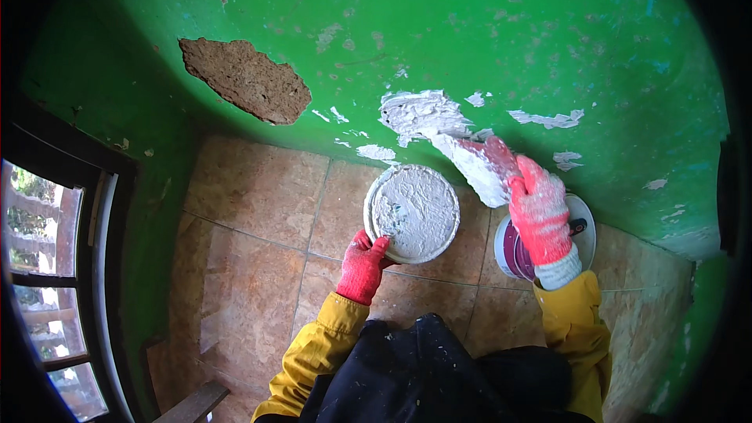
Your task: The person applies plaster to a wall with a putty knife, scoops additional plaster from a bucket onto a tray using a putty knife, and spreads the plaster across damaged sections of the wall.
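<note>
My left hand [362, 270], in a red knit glove, holds a round white tub [407, 251] by its near left edge; grey-white paste fills it to near the rim. My right hand [537, 204], in a pink-red glove smeared with white, grips a wide putty knife [492, 160] coated thickly in paste. Its edge is at a rough white patch [419, 113] on the green wall [470, 31]. Partly hidden behind my right hand and wrist, a white-and-purple bucket [513, 254] stands on the floor.
A large flaked hole [243, 78] exposes brown material in the wall, with smaller white smears nearby. A dark-framed window [43, 227] lines the left side. Brown tiles [243, 188] cover the floor; a dark wooden board [192, 407] shows at lower left.
</note>
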Demonstrator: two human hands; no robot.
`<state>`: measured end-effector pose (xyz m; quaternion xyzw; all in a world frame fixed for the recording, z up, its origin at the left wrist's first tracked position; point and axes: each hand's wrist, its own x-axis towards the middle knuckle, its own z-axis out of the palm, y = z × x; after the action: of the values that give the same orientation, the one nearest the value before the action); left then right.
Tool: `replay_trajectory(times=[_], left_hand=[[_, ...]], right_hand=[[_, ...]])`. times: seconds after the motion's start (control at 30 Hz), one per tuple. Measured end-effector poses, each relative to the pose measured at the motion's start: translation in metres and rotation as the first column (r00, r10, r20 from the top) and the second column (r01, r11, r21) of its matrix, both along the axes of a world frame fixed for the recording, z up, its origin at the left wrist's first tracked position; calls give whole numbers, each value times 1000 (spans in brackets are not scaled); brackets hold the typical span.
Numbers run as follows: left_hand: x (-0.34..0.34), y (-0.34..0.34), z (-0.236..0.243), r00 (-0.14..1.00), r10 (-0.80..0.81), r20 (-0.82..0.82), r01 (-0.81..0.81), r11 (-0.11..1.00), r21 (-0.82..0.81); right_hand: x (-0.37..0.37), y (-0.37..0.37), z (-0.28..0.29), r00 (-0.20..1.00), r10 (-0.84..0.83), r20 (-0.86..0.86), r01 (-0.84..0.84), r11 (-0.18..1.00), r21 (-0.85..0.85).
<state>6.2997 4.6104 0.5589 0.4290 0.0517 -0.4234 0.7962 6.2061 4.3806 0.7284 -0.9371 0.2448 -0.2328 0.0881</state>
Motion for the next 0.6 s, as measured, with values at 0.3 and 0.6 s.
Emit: replay_trajectory(times=[0.3,0.6], left_hand=[[-49,-43,-19,996,-59,-63,60,998,26],[-99,-84,-59,989,-36,-146,32,999,-29]], right_hand=[[-74,41,-66,915,303,-267,-357,916,-182],[-127,34,-128,870,383,-311,-319,918,236]])
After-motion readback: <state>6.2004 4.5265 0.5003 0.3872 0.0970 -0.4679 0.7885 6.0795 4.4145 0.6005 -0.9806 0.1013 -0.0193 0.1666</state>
